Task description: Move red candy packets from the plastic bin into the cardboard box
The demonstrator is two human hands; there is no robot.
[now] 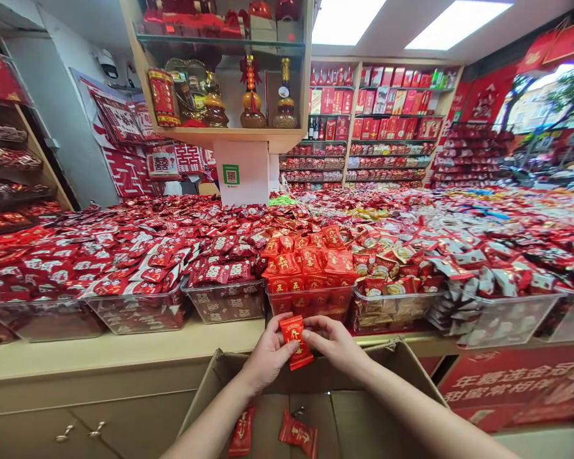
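A red wrapped sweet packet with gold lettering is held upright between my two hands, above an open cardboard box. My left hand grips its left side, with the thumb across the front. At its right edge, my right hand pinches the wrapper between thumb and fingers. Inside the box lie a red packet by my left forearm, which partly hides it, and another red packet at the middle. Just behind my hands stands a clear bin heaped with similar red packets.
A row of clear bins full of wrapped sweets lines the counter, including a bin of dark red packets and a bin of red and gold ones. A shelf cabinet overhangs the heap. Cupboard doors are at lower left.
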